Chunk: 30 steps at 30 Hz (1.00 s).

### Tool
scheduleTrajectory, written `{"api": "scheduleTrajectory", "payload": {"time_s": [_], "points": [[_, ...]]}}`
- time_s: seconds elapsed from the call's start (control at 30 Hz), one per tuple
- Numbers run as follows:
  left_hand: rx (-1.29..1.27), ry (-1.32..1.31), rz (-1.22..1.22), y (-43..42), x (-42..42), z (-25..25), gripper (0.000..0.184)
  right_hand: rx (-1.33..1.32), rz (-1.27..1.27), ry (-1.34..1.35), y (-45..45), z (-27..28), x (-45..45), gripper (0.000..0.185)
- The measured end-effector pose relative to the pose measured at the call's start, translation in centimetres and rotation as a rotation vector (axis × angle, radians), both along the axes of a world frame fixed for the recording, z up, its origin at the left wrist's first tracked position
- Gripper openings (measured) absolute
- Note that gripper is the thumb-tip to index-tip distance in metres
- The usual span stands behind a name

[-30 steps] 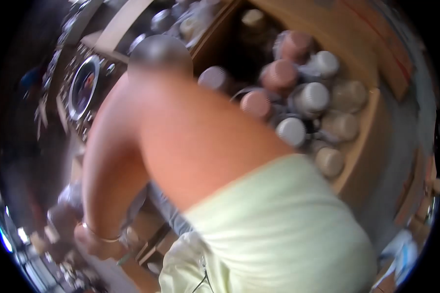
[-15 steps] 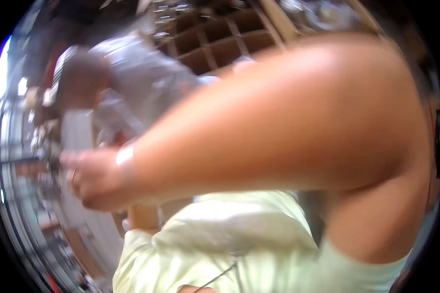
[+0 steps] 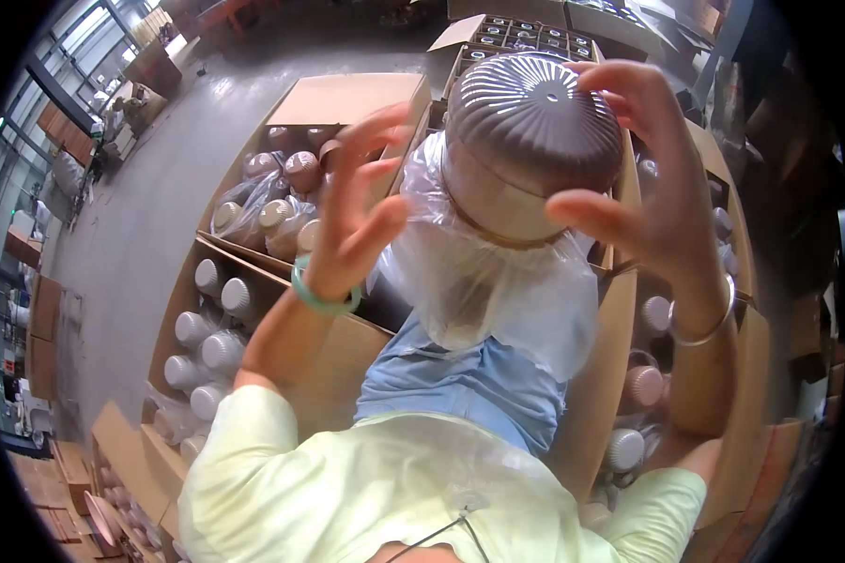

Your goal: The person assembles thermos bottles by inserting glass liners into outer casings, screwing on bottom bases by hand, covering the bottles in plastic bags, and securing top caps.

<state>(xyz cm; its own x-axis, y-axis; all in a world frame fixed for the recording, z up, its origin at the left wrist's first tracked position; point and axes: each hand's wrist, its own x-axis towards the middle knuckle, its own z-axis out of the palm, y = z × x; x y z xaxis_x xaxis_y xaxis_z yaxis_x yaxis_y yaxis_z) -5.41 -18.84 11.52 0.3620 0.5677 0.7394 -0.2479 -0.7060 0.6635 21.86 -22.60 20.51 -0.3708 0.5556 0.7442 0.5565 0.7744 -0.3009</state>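
Observation:
A large grey-brown jar (image 3: 535,141) with a ribbed, domed top is tilted in front of my chest. Clear plastic wrap (image 3: 483,281) hangs around its lower part. My right hand (image 3: 643,155), with a silver bangle at the wrist, curves round the jar's right side, fingers at the top edge and thumb lower down. On the other side, my left hand (image 3: 361,202), with a green bangle, has its fingers apart and blurred beside the wrap, holding nothing.
Open cartons of jars with pink and cream lids (image 3: 302,172) and white lids (image 3: 223,349) lie at the left. Another carton (image 3: 620,375) with lidded jars is at the right. A divided carton (image 3: 526,36) stands beyond, with grey floor (image 3: 141,225) at the left.
The view has swung from blurred, close arms to both hands raised before my chest. The large wrapped jar now shows between them, and the co-worker seen earlier is out of view.

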Motion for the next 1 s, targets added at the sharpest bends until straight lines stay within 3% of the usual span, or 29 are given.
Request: {"api": "scheduleTrajectory", "payload": {"time_s": [0.03,0.07,0.13,0.2,0.33,0.6,0.73,0.87,0.9,1.0], "points": [[-0.059,0.007,0.0,0.1,1.1,0.9,0.059,-0.046,-0.009,-0.032,0.2,0.8,-0.2,0.089],[0.089,0.25,0.17,0.2,1.0,1.2,0.051,-0.089,-0.02,-0.065,0.2,1.7,-0.3,0.09],[0.285,0.239,0.312,1.8,1.6,0.4,0.042,-0.127,-0.151,-0.258,-0.6,3.5,-0.5,0.094],[0.163,0.231,0.34,1.1,2.3,0.0,0.031,-0.17,-0.21,-0.482,-0.9,4.8,-1.3,0.097],[0.088,0.192,0.308,1.9,3.5,0.0,0.014,-0.326,-0.269,-0.546,-0.3,5.9,-1.7,0.092],[0.422,-0.13,0.305,3.3,4.9,-3.1,0.022,-0.325,-0.118,-0.555,0.3,6.3,-1.1,0.089],[0.636,0.033,0.149,3.2,4.3,-2.2,0.024,-0.273,0.033,-0.665,0.6,7.1,-0.2,0.088],[0.482,-0.048,0.062,4.1,3.9,-3.2,0.022,-0.293,0.19,-0.789,0.5,8.1,0.1,0.094],[0.449,-0.057,0.048,4.4,3.8,-3.5,0.022,-0.325,0.221,-0.775,0.0,8.5,-0.3,0.084],[0.398,0.047,0.133,6.0,2.6,-5.8,0.02,-0.084,0.204,-0.874,-0.7,10.2,0.1,0.077]]}}
